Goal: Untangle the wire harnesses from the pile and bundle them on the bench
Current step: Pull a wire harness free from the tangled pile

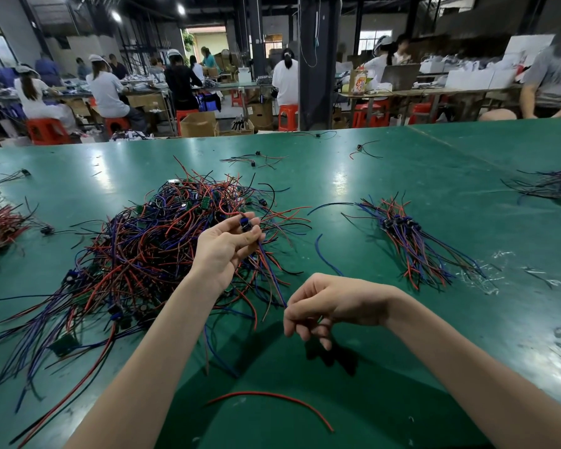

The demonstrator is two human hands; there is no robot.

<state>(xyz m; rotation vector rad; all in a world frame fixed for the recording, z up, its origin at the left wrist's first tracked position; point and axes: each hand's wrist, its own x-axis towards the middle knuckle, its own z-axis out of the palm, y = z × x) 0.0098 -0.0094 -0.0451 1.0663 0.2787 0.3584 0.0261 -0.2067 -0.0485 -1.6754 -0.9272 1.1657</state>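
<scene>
Green table [402, 176] carries the floppy, light pile [149, 251]; left hand [227, 244] pinches one harness's rigid connector [245, 223], right hand [331, 306] apparently pinching its limp wires [271, 277].

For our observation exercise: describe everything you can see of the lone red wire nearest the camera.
The red wire is a single thin strand, seemingly plastic-insulated. It lies flat on the green bench in a shallow arch, its right end curving toward the camera. It touches only the bench.
</scene>
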